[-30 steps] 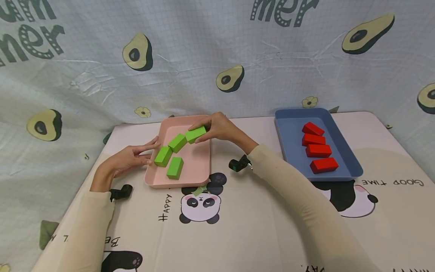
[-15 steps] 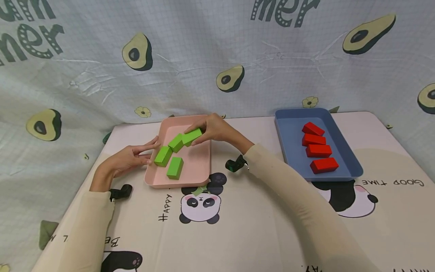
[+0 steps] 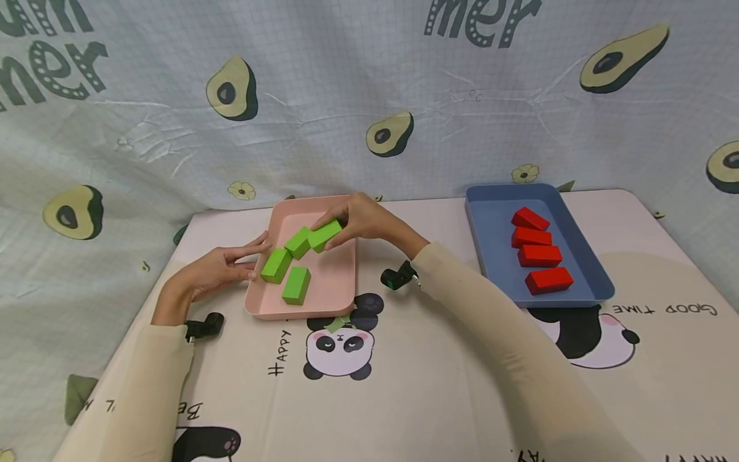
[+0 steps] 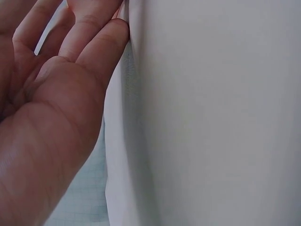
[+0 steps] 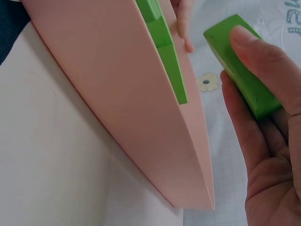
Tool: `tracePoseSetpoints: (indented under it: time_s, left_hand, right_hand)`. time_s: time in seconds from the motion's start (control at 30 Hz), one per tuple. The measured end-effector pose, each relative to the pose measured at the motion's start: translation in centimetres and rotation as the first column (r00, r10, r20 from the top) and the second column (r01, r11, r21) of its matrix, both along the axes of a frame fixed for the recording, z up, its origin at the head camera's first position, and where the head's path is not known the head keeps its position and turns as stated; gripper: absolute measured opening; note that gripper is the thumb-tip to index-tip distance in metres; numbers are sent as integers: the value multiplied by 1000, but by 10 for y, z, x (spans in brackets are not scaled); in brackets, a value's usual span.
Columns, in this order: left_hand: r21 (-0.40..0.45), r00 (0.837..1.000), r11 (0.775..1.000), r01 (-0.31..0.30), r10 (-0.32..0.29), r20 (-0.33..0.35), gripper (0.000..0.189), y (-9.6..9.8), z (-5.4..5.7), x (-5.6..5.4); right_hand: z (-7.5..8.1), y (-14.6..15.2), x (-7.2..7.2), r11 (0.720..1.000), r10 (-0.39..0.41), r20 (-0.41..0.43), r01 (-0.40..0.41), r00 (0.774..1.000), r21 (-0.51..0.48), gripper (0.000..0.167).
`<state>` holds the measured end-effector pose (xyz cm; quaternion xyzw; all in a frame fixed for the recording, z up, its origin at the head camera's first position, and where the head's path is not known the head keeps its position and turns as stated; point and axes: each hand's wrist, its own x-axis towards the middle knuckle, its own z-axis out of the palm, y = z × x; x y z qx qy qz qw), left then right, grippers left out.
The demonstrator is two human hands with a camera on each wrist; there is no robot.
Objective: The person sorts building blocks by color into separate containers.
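In the head view my right hand (image 3: 372, 219) pinches a green block (image 3: 325, 236) between thumb and fingers over the pink tray (image 3: 331, 282). The right wrist view shows that block (image 5: 244, 70) above the tray's rim, thumb on one face. Its lower left end comes right up to a second green block (image 3: 297, 242). Two more lie nearer the tray's left side: a green block (image 3: 276, 265) and, toward the front, another green block (image 3: 296, 285). My left hand (image 3: 216, 273) rests at the tray's left rim, fingers fairly straight; the left wrist view shows mostly palm and tablecloth.
To the right, a blue tray (image 3: 583, 282) holds several red blocks (image 3: 539, 256) in a loose column. A printed cloth (image 3: 416, 372) covers the table, and an avocado-patterned sheet (image 3: 323, 83) hangs behind its back edge.
My right hand has moved slightly left and a little down with its green block, closing the gap to the second block. My left hand stays in place.
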<state>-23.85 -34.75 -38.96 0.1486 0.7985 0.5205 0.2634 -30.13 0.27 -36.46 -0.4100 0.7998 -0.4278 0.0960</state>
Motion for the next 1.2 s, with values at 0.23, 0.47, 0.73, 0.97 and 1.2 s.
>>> tracePoseSetpoints:
  time_s: [0.23, 0.47, 0.73, 0.97, 1.2]
  left_hand:
    - [-19, 1000, 1000, -9, 9, -11, 69, 0, 0, -1]
    - [-20, 1000, 1000, -7, 7, 8, 71, -1, -3, -3]
    - [-20, 1000, 1000, -3, 3, 4, 70, -2, -3, -3]
    - [-16, 1000, 1000, -13, 13, 14, 70, -1, -1, -1]
    - [-9, 1000, 1000, -12, 12, 23, 70, -1, -1, -1]
  right_hand:
    - [1, 0, -4, 998, 42, 38, -44, 998, 46, 41]
    - [0, 0, -8, 997, 37, 58, -41, 998, 70, 42]
    - [-4, -4, -10, 994, 87, 78, -92, 993, 65, 41]
    - [-6, -5, -12, 991, 95, 95, -103, 991, 81, 42]
    - [-9, -5, -14, 991, 98, 99, -106, 990, 85, 41]
